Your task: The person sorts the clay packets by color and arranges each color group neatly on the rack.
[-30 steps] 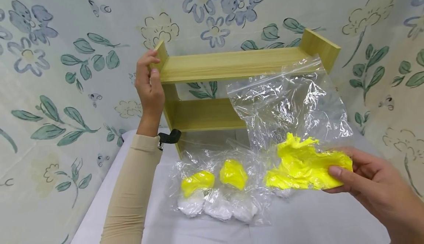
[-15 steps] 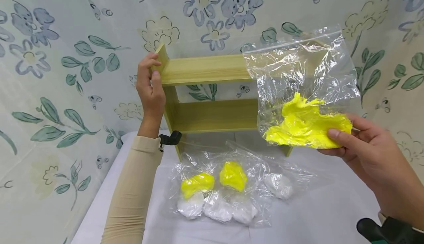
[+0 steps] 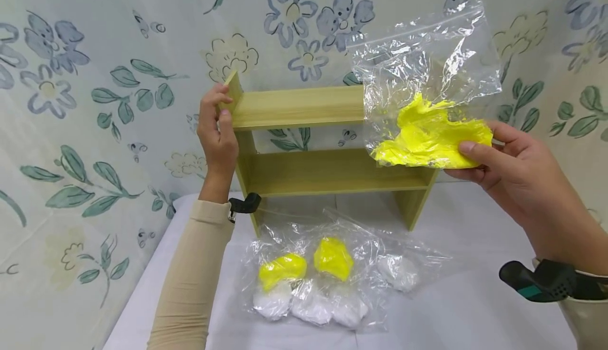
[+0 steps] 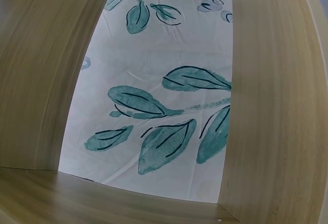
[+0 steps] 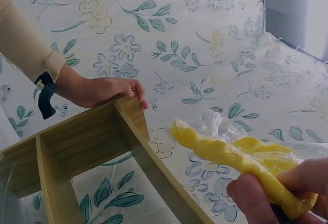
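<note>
My left hand (image 3: 217,133) grips the left upright of a small wooden shelf (image 3: 299,108), near its top; in the right wrist view its fingers curl over the panel's end. On the right, my right hand (image 3: 522,176) holds a clear zip bag (image 3: 427,70) between thumb and fingers. Flattened, ragged yellow putty-like material (image 3: 427,136) fills the bag's lower part. The bag is raised in front of the shelf's right end and hides its upper right corner. From the left wrist, only shelf boards (image 4: 279,101) and the patterned cloth behind them show.
Clear plastic bags lie on the white-covered table (image 3: 465,308) before the shelf. They hold two yellow lumps, one at left (image 3: 282,271) and one in the middle (image 3: 333,259), and several white lumps (image 3: 311,302). A flowered cloth (image 3: 119,181) hangs close behind the shelf.
My right hand has lifted the bag of yellow material up from low over the table, uncovering the white lump at right and the shelf's lower right. My left hand stays on the shelf.
</note>
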Demonstrator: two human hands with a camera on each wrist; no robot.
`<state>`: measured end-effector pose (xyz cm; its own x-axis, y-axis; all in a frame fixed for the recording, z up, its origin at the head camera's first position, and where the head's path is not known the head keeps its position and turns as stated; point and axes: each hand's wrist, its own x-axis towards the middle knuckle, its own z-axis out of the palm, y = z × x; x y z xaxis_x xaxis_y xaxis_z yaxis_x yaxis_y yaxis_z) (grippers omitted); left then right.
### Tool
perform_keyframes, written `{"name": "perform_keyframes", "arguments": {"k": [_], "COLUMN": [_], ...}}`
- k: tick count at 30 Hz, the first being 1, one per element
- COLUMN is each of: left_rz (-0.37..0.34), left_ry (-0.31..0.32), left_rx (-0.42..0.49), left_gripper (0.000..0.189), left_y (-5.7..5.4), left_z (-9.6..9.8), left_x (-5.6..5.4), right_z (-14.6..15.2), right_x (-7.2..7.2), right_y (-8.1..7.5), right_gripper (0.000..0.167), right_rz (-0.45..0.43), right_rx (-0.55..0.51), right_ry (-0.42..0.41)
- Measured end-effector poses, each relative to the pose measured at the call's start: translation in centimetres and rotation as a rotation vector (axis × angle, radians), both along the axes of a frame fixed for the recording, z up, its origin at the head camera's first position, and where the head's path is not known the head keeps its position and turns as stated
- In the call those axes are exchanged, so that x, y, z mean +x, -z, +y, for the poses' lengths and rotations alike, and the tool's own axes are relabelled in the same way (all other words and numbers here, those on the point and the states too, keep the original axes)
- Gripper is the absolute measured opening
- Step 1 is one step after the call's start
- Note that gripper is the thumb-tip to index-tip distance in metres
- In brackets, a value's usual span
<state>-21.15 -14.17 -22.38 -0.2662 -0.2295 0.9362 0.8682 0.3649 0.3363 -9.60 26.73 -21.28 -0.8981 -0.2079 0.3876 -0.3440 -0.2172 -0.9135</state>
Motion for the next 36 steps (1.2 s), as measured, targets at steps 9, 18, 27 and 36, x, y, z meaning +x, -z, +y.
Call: {"name": "perform_keyframes", "arguments": {"k": [9,18,27,36], "left_rz": [0.005,0.004,0.016,0.021], "left_ry": [0.006,0.021,-0.001,0.002], "left_rx": [0.01,-0.015,-0.018,-0.014], "left_gripper": [0.025,0.024,0.024,0.025], "left_y": [0.2,0.4,0.1,0.0], "left_z": [-0.4,-0.1,-0.1,0.1], "left_x": [-0.1,-0.3,-0.2,-0.3], "right_z": [-1.1,-1.3,-1.8,-2.1], "right_x": [-2.4,-5.3,-7.8,-10.0], "right_y": [-2.2,-3.7,-5.2,-5.1], "right_gripper": [0.045,0.063,0.072,0.066], "right_rz": [-0.079,-0.211,-0.292,-0.165], "right_rx": [-0.007,0.044,0.093,0.456], "right_ry": [-0.013,0.061,0.101,0.351]}}
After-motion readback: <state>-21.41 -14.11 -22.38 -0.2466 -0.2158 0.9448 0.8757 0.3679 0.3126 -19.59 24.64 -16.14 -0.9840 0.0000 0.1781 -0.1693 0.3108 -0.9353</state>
